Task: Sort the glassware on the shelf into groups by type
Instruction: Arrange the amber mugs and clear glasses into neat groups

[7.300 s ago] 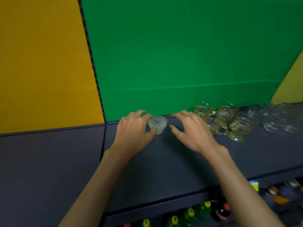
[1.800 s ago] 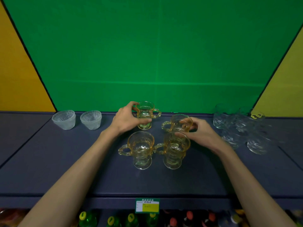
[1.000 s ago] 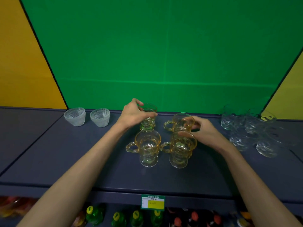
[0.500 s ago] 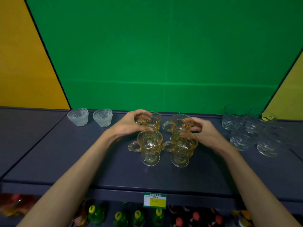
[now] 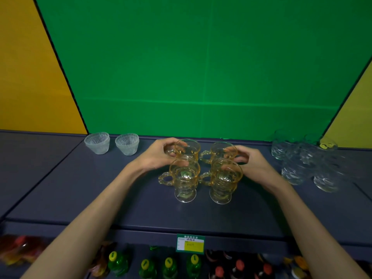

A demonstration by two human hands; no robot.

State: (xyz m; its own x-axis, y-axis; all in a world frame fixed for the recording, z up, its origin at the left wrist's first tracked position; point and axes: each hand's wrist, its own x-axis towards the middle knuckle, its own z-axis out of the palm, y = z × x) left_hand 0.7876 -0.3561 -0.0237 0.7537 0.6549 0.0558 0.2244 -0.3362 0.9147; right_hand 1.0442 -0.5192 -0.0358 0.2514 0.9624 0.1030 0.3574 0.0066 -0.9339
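Observation:
Several amber footed mugs stand in a tight square block on the dark shelf. My left hand is closed around the back left mug, which stands on the shelf with its handle pointing left. The fingers of my right hand hold the rim of the back right mug. In front of these, untouched, stand the front left mug and the front right mug. Two ribbed clear bowls sit side by side at the back left.
A cluster of clear patterned tumblers stands at the right, one at the back bearing a yellow sticker. A green panel rises behind the shelf. On the shelf's front edge is a price tag; bottles stand on the level below.
My left hand has brought the back left mug down and rightward, next to the back right mug, its handle now facing left. My right hand has stayed on the back right mug.

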